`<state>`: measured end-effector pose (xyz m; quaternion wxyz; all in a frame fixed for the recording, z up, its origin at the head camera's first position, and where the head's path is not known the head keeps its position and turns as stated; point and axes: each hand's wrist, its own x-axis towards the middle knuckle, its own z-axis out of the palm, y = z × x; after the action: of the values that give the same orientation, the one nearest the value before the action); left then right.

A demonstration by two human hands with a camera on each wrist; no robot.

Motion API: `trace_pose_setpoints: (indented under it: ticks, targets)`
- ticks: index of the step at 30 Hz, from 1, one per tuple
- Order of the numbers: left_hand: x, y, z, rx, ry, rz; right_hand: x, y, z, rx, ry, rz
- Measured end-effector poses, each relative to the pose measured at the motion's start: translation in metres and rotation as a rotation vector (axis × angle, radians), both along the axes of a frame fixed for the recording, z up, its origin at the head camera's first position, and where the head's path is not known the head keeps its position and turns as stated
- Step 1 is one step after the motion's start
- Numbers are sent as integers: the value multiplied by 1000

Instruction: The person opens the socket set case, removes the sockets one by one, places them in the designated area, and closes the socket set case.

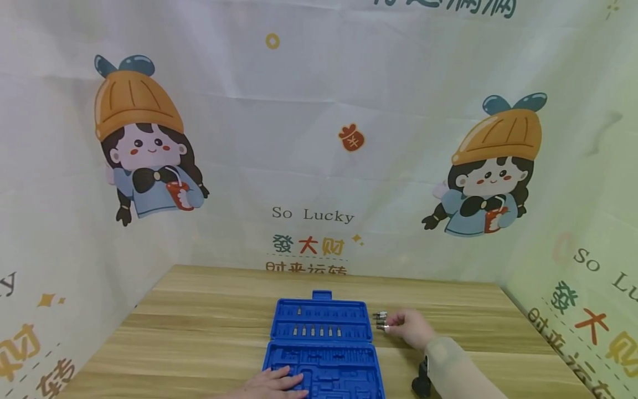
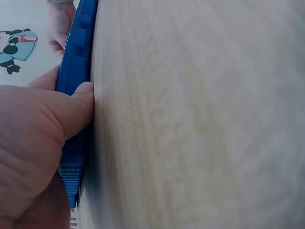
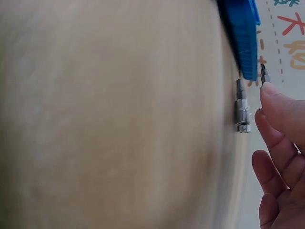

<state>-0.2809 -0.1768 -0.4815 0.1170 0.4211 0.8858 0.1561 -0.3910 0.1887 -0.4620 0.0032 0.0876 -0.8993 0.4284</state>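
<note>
An open blue plastic tool case [image 1: 321,339] lies on the wooden table, its upper half holding several small metal bits [image 1: 313,331] in a row and a single bit [image 1: 299,311] above. My left hand [image 1: 273,382] holds the case's left edge: its thumb [image 2: 78,107] presses the outer side wall and its fingers lie over the moulded lower half. Right of the case, my right hand [image 1: 411,328] pinches a small bit [image 3: 265,75] between thumb and forefinger, its pointed end sticking out. Loose metal bit sockets [image 1: 380,315] lie on the table beside those fingertips.
The wooden table [image 1: 199,327] extends around the case. Behind and at both sides hangs a printed cloth [image 1: 309,166] with cartoon figures. A black device [image 1: 422,382] shows at the right wrist.
</note>
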Motion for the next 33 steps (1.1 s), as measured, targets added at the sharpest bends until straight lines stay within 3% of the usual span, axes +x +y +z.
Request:
trace_pose_setpoints:
  ticks: [16, 23, 33]
  targets:
    - [0, -1, 0, -10, 21, -12, 0, 0, -5, 143, 43, -12]
    - [1, -2, 1, -2, 40, -22, 1, -1, -4, 131, 45, -10]
    - [2, -1, 4, -2, 10, -16, 4, -2, -1, 106, 55, -26]
